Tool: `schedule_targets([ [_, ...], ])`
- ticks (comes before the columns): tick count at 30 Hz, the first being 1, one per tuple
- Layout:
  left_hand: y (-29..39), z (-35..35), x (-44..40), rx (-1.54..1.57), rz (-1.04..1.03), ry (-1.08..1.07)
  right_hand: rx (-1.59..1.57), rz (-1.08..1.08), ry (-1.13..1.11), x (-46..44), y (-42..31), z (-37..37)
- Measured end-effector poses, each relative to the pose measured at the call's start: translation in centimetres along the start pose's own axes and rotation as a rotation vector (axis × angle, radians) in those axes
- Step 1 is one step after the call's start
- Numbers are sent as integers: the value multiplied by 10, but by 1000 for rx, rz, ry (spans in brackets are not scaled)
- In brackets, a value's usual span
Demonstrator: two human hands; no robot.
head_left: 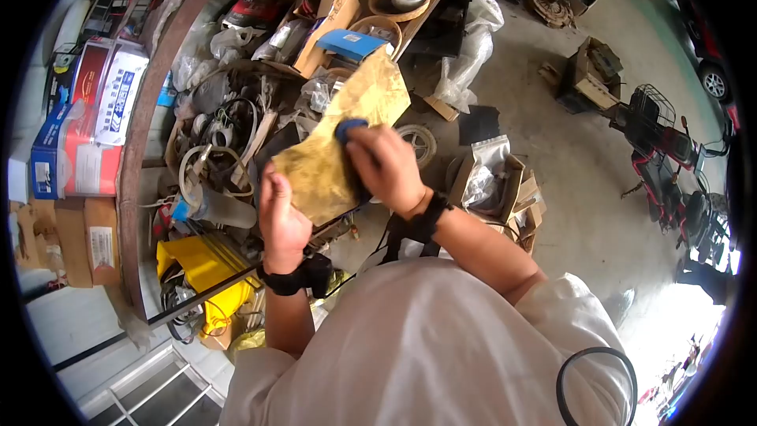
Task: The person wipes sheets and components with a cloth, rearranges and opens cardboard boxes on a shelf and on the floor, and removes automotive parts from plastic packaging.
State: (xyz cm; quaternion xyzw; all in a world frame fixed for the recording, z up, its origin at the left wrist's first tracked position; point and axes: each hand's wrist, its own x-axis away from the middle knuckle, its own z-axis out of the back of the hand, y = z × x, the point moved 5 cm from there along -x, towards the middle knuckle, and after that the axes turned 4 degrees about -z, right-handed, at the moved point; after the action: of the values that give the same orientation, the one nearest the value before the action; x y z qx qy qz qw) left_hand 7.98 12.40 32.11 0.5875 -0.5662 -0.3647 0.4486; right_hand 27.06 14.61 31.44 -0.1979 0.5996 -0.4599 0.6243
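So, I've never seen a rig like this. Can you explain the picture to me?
There's no machine here: these are a person's bare hands, seen by one camera worn on the head, looking forward and down. The pale shirt at the bottom is the wearer's.

The left hand holds a stained yellow sheet by its edge. The right hand holds a small blue thing against it; I can't tell what that is.

Beyond the sheet, the cluttered surface carries a blue box and baskets. A yellow plastic piece lies lower left. On the floor at right stands a scooter.
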Motion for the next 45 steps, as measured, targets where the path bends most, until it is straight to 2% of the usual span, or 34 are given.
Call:
schedule_targets([
  [1,9,8,4,2,-42,34,-45,-88,39,-2,11,-1],
  [2,17,19,7,-23,-79,98,-189,-421,55,3,30,-4],
  [3,23,28,10,-44,-118,163,-368,-610,127,6,47,-4],
  [4,33,26,16,-58,-204,122,-527,-629,178,7,65,-7],
  [5,46,22,21,-306,-365,-6,-686,-648,225,10,80,-7],
  [7,60,8,32,-799,-637,-271,-970,-1090,77,11,73,-3],
  [8,64,-1,38,-1008,-784,-397,-1017,-1194,-93,16,80,-6],
  [9,66,-18,41,-1323,-890,-536,-1106,-1224,-127,15,73,-8],
  [12,48,-39,54,-1434,-979,-744,-1268,-1286,-197,8,51,-3],
  [15,34,-42,63,-1463,-957,-873,-1066,-1070,-149,10,61,6],
  [16,29,-38,64,-1481,-944,-910,-991,-1062,-193,11,64,10],
  [17,24,-34,64,-1501,-934,-945,-964,-1047,-137,12,64,12],
  [19,18,-30,56,-1454,-755,-956,-907,-1009,-26,10,56,16],
  [20,17,-28,53,-1430,-665,-960,-845,-904,-14,9,55,17],
  [22,20,-31,49,-1264,-584,-840,-719,-692,9,10,56,18],
  [26,13,-46,38,-1129,-567,-618,-568,-602,-92,19,17,5],
  [28,0,-57,27,-1112,-580,-517,-494,-535,-219,28,4,-7],
  [29,-10,-55,22,-1033,-509,-464,-482,-483,-247,27,-6,-12],
  [32,-29,-43,10,-841,-388,-434,-608,-520,-245,26,-4,-18],
  [35,-38,-19,10,-737,-276,-423,-429,-342,-200,17,-9,-3],
  [37,-40,-8,17,-671,-192,-404,-284,-129,-347,8,-25,0],
  [40,-33,-4,27,-678,-131,-421,-25,112,-379,-8,-36,-4],
  [43,-28,6,32,-625,-83,-401,41,104,-206,-20,-13,0],
  [45,-10,1,37,-628,-121,-406,83,-44,-151,-28,8,6],
])
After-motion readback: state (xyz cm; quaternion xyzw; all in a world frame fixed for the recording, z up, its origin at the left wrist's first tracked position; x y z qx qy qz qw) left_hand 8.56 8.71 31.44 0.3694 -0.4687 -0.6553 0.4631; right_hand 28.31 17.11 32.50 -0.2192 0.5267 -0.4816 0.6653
